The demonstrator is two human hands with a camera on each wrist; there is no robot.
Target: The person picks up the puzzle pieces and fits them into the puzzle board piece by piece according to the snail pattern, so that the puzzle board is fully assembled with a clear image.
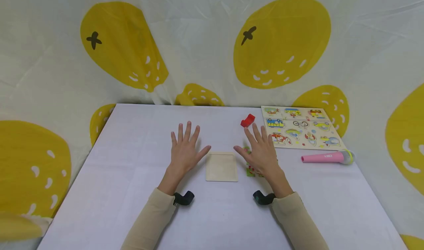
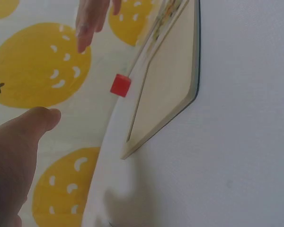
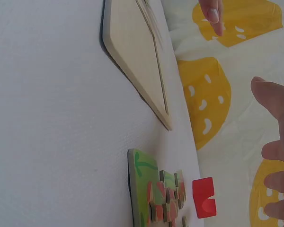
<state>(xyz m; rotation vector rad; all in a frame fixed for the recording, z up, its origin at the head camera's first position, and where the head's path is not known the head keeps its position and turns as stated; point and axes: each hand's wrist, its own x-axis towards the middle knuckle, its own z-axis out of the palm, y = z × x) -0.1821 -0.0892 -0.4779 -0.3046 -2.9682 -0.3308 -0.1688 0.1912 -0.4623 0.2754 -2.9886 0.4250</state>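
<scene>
My left hand hovers palm down with fingers spread, left of a shallow square wooden tray. On the other side my right hand is likewise spread, over green and red jigsaw pieces that it partly covers in the head view. In the right wrist view those puzzle pieces lie loosely together beside the wooden tray. The tray shows a raised rim and bare inside in the left wrist view. Neither hand holds anything.
A red notched block lies beyond the right fingertips. A wooden picture board with vehicle shapes stands at the back right, and a pink toy microphone lies in front of it. Behind the white table hangs a fruit-patterned curtain.
</scene>
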